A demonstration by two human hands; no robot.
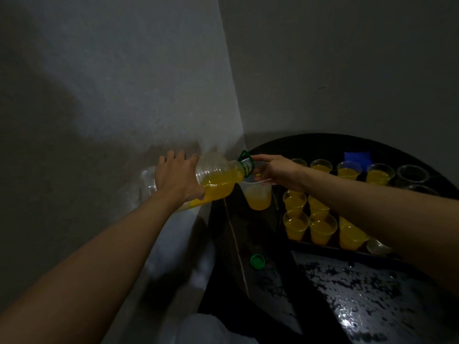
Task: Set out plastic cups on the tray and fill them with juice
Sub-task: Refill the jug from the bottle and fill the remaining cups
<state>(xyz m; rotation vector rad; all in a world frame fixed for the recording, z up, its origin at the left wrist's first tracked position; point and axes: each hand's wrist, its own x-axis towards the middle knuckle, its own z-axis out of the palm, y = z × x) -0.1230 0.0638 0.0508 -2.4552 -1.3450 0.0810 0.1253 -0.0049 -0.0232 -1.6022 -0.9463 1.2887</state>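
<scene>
Dim grey walls meet in a corner behind a dark, round counter (372, 294) with a wet, glossy top.

- Left hand (177, 177): fingers wrapped over the body of a large clear juice bottle (218, 177). The bottle is tipped nearly level, its green-ringed mouth pointing right, with orange-yellow juice pooled along its lower side.
- Right hand (275, 171): fingers pinching the rim of a clear plastic cup (258, 198). The cup is about half full and sits directly below the bottle mouth, just left of the tray. Whether it rests on anything cannot be told.
- Tray (323, 247): dark, on the counter, under the right forearm.
- Filled cups (323, 228): standing in rows on the tray, holding juice.
- Empty cups (412, 173): clear, at the far right end.
- Green cap (257, 261): lying on the counter near the tray's front-left corner.
- Blue object (357, 157): behind the far row of cups, too dim to identify.
</scene>
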